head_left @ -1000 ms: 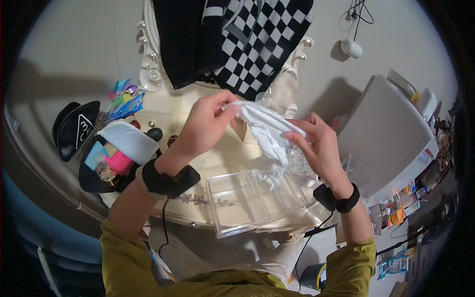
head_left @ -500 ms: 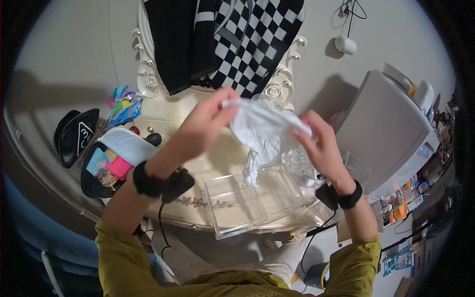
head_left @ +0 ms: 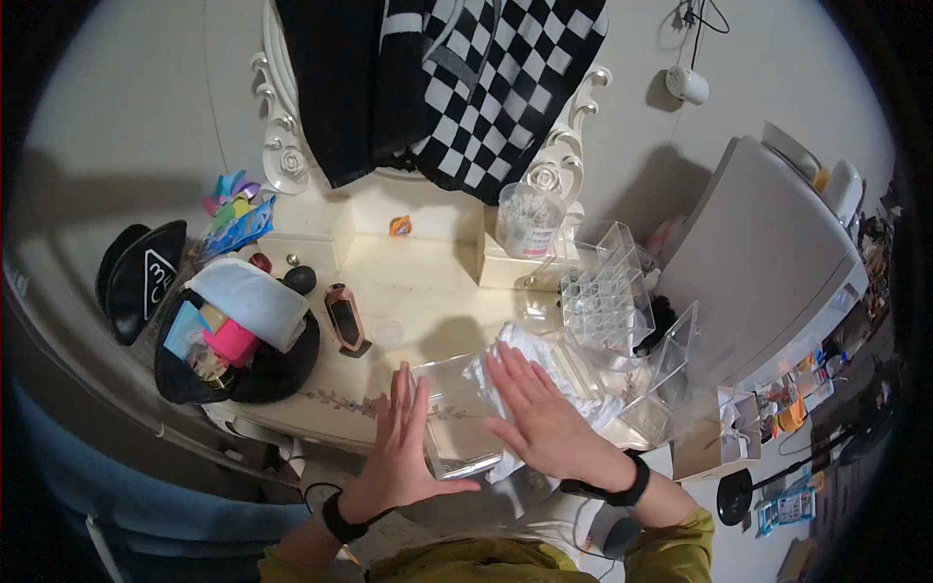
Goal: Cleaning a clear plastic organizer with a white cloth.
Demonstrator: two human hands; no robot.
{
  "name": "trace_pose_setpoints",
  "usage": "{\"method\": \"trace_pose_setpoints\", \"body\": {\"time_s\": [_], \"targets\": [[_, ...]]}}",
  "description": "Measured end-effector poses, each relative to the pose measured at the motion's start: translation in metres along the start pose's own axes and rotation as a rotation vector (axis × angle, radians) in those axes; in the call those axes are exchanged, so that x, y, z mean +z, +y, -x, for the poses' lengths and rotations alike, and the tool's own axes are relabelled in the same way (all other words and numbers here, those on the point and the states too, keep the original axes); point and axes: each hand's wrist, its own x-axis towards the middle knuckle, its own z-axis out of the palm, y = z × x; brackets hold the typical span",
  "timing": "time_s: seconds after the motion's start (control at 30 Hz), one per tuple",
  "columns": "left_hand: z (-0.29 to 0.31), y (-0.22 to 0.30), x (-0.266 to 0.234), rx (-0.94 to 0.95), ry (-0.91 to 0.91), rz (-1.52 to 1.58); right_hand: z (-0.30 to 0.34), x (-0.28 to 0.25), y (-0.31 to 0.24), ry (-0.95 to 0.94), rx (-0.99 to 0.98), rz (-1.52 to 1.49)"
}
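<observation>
My left hand (head_left: 403, 457) is open, fingers stretched up along the left side of a clear plastic tray (head_left: 449, 374) and thumb across its front edge. The tray lies at the front edge of the cream dressing table (head_left: 418, 282). My right hand (head_left: 544, 423) lies open and flat, fingers slightly apart, on a crumpled white cloth (head_left: 525, 342). The cloth is spread over the tray's right part and hides much of it. Part of the cloth is hidden under my right hand.
Clear plastic organizers (head_left: 607, 301) stand to the right, near a tub of cotton swabs (head_left: 530, 223). On the left are a black bag (head_left: 292, 374) full of small items and a rose-gold bottle (head_left: 344, 316). A checkered towel (head_left: 486, 97) hangs at the back.
Both hands have come down toward me from above the table. The cloth, held stretched between them before, now lies over the tray, and both hands have let it go.
</observation>
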Motion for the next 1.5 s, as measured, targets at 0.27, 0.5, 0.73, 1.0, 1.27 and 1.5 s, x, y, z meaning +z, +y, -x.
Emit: {"method": "trace_pose_setpoints", "body": {"time_s": [0.27, 0.5, 0.73, 1.0, 1.27, 1.5], "targets": [[0.001, -0.021, 0.023, -0.008, 0.052, 0.350, -0.005, -0.001, 0.022, -0.048, 0.264, 0.219], [0.013, -0.033, 0.062, 0.003, 0.172, 0.404, -0.038, 0.035, -0.034, -0.108, -0.071, 0.281], [0.015, -0.013, 0.057, -0.073, 0.196, 0.462, -0.021, 0.013, -0.021, -0.270, -0.273, 0.056], [0.015, -0.013, 0.053, -0.057, 0.189, 0.324, 0.006, -0.009, 0.035, -0.058, 0.278, 0.214], [0.026, -0.024, 0.074, -0.118, 0.222, 0.331, -0.029, 0.030, -0.040, -0.178, -0.203, 0.106], [0.014, 0.001, 0.048, -0.049, 0.315, 0.260, -0.023, 0.004, 0.020, -0.222, -0.066, 0.225]]}}
